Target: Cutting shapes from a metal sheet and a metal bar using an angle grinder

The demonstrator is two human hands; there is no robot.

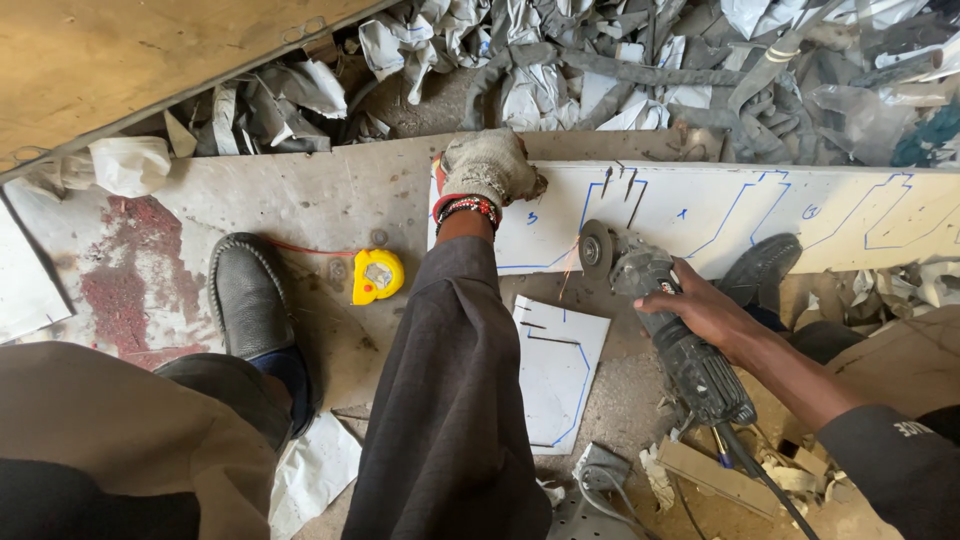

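Note:
A long white sheet (pixel 700 205) with blue drawn outlines lies across the floor. My left hand (pixel 487 167), in a knitted glove with a red cuff and a bead bracelet, presses on the sheet's left end. My right hand (pixel 703 310), bare, grips the dark body of an angle grinder (pixel 675 335). Its round disc (pixel 597 248) meets the sheet's near edge, and a few sparks fall below it. A cut white piece (pixel 556 370) with blue lines lies on the floor under the grinder.
A yellow tape measure (pixel 377 275) sits on a stained metal plate (pixel 300 200). My black shoes (pixel 248 292) rest on the plate and on the sheet (pixel 762 268). Crumpled metal scrap (pixel 640 70) piles up behind; a wooden board (pixel 110 60) lies top left.

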